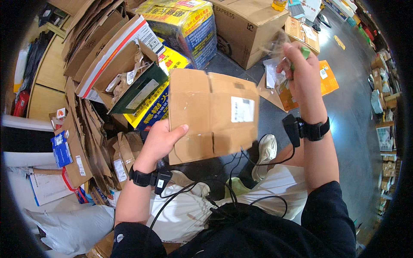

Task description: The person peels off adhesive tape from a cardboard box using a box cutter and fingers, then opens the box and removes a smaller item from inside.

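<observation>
My left hand [163, 140] grips the lower left edge of a flattened cardboard box [193, 109], its thumb on the front face. The cardboard has fold creases and a white printed label [242, 109]. Up and to the right, my right hand [301, 69] is closed around a small green object [305, 52], mostly hidden by the fingers; it could be a cutter. A crumpled strip of clear tape or film [274, 46] hangs blurred at those fingers. The right hand is apart from the cardboard.
Flattened cartons [93, 42] stand stacked at the left, near an open dark green box [142, 92] with packing paper. Behind are a yellow-and-blue carton [196, 42] and a large brown carton [238, 29]. An orange box [327, 77] lies on the dark floor [351, 106]. Black cables [230, 180] hang before me.
</observation>
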Demonstrator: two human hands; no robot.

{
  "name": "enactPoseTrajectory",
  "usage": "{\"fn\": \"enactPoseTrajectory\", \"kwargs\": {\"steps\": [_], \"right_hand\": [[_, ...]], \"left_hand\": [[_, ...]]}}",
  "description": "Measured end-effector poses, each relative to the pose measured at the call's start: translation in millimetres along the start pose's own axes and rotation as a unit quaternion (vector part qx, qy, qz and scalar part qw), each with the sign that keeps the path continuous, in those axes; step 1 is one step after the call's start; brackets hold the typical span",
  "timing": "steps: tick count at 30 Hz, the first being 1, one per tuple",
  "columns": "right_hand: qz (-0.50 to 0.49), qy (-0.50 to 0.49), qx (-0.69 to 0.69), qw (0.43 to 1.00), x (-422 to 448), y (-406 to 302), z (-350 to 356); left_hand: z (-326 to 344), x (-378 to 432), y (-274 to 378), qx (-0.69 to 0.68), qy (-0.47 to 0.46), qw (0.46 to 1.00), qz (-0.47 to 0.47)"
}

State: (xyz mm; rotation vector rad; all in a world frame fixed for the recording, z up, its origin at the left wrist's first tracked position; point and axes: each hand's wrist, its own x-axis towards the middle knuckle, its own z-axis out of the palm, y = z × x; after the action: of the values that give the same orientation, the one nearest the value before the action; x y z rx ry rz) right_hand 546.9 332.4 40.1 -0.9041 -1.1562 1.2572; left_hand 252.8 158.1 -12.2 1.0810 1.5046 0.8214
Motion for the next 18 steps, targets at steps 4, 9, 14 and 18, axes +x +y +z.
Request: {"fn": "enactPoseTrajectory", "kwargs": {"steps": [4,9,14,18], "right_hand": [[0.008,-0.102,-0.155,0.983,-21.4,-3.9,19.4],[0.033,-0.151,-0.181,0.971,-30.6,-3.5,29.7],[-0.055,-0.096,-0.252,0.961,-30.2,6.3,43.9],[-0.14,-0.062,-0.361,0.92,-37.1,6.8,65.0]], "left_hand": [[1.7,4.3,1.6,-0.02,0.03,0.999,-0.003],[10.2,8.8,14.6,-0.086,0.039,0.995,0.018],[5.1,2.6,12.4,-0.133,0.054,0.989,0.039],[-2.5,-4.4,-3.0,-0.051,0.036,0.997,0.047]]}}
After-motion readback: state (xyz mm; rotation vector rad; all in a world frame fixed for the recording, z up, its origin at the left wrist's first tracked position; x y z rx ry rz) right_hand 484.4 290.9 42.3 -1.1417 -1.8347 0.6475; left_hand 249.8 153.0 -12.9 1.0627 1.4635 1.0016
